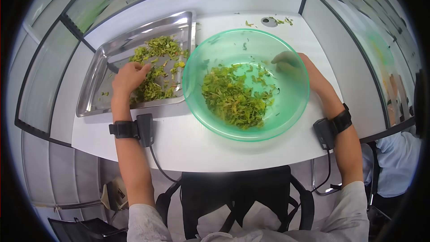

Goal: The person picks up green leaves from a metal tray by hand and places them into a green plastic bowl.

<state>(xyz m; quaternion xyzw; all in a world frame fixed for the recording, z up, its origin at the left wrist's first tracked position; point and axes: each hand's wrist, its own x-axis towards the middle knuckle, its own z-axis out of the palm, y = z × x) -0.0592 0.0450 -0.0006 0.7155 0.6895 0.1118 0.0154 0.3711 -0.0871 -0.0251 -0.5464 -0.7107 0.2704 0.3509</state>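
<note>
A steel tray (105,87) on the left holds chopped green leaves (154,85). Over these leaves is my left hand (131,78), its fingers bent together; what they hold, if anything, is too small to make out. Right of the tray stands a translucent green bowl (286,116) with a larger heap of leaves (235,98) in it. My right hand (289,62) is at the bowl's right side, seen partly through the green plastic, with its fingers curled. Whether it holds anything is hidden.
The white table (179,148) has low partitions around it. Leaf scraps (282,21) lie by a round cable hole (268,22) at the back. A black chair (235,192) is at the front edge. Another person's clothing (398,166) shows at the right.
</note>
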